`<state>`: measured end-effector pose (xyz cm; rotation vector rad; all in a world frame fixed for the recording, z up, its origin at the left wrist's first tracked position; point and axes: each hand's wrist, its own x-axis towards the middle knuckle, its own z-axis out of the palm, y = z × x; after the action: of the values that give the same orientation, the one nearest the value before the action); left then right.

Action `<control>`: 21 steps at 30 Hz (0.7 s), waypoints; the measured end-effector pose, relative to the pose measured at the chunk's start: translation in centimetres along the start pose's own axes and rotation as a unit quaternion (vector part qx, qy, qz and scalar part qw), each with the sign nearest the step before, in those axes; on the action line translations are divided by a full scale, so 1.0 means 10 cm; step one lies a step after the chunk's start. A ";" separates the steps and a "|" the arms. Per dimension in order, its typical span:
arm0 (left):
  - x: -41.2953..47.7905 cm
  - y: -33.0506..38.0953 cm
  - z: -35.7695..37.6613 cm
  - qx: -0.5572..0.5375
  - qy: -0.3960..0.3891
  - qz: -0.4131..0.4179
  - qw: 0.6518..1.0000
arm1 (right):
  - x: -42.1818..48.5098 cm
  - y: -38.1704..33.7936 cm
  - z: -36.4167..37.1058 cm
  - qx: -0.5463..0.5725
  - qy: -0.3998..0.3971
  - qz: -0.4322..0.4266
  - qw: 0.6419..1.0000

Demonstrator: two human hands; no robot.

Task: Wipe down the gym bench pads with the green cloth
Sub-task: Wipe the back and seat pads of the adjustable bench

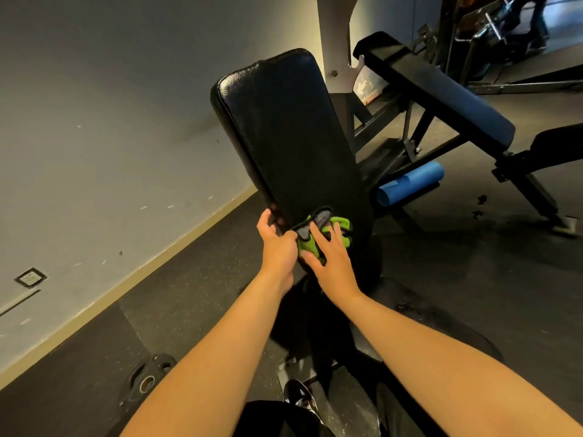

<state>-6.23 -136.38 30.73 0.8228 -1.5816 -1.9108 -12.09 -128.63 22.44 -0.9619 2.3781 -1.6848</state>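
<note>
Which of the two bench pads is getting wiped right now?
The black pad in the middle: the green cloth lies on its lower end under the right hand. The blue pad on the bench to the right is untouched.

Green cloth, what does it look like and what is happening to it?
The green cloth is bright green with a grey patch edged in black. It lies bunched at the low end of the tilted black back pad. The right hand presses it with spread fingers; the left hand grips the pad's edge beside it.
</note>
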 end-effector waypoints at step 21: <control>0.14 0.60 0.21 0.194 0.086 0.087 0.973 | 1.08 -1.10 -0.42 0.002 0.083 -0.172 0.982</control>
<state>-8.65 -137.13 36.68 0.9429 -1.8758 -1.3882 -17.53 -133.04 36.78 -1.3471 2.4166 -1.9522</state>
